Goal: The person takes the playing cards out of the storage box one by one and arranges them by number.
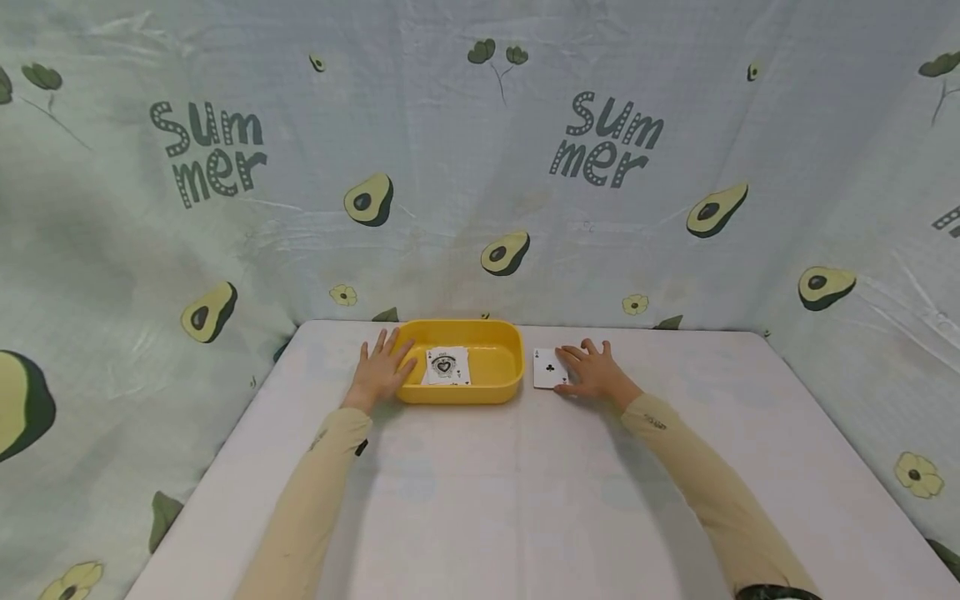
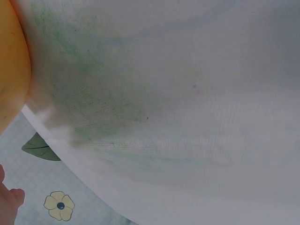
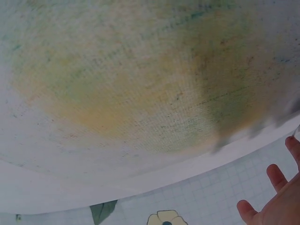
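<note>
A yellow tray (image 1: 498, 393) stands at the far part of the table, with several playing cards (image 1: 448, 367) lying inside it, an ornate ace uppermost. My left hand (image 1: 378, 371) rests at the tray's left end, its fingers spread over the rim. To the right of the tray, my right hand (image 1: 600, 375) pinches a white playing card (image 1: 545, 368), an ace of clubs, with the index finger at its far edge and the thumb at its near edge. The other fingers of that hand are raised and spread. Part of the card's right side is hidden under the hand.
The table (image 1: 465, 492) has a white cover, and its far edge runs just behind the tray. A cloth backdrop (image 1: 435, 125) printed with avocados and flowers hangs behind and along both sides.
</note>
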The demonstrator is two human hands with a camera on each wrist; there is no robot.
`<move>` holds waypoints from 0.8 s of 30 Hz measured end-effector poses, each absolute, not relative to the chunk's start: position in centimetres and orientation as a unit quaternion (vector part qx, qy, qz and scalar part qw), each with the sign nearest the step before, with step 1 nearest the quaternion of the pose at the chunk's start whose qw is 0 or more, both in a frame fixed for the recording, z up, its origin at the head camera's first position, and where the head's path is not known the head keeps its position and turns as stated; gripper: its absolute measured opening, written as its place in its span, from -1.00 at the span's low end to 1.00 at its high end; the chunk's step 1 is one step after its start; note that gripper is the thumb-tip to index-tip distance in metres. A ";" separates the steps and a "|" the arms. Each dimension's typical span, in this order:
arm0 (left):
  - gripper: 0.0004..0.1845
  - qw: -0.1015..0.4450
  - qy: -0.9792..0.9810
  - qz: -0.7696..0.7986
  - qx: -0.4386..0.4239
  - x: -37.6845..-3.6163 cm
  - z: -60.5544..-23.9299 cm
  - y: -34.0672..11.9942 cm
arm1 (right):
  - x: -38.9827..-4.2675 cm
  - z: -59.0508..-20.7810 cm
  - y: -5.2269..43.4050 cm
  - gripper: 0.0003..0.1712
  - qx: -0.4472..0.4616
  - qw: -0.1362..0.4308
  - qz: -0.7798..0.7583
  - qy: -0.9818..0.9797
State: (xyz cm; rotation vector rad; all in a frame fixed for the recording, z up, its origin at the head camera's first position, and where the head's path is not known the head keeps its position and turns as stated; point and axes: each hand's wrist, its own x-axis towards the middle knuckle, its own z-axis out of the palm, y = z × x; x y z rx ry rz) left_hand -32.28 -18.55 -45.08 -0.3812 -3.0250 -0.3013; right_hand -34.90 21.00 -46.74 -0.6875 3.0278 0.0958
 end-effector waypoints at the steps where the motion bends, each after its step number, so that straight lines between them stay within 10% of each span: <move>1: -0.44 0.039 -0.986 -0.099 -0.125 -32.3 -45.1 -18.5 | -34.9 -46.7 21.0 -0.07 -0.219 0.021 0.031 0.975; 24: -0.44 0.036 -0.987 -0.093 -0.125 -32.4 -45.1 -18.5 | -34.7 -47.3 21.3 -0.09 -0.221 0.014 0.035 0.975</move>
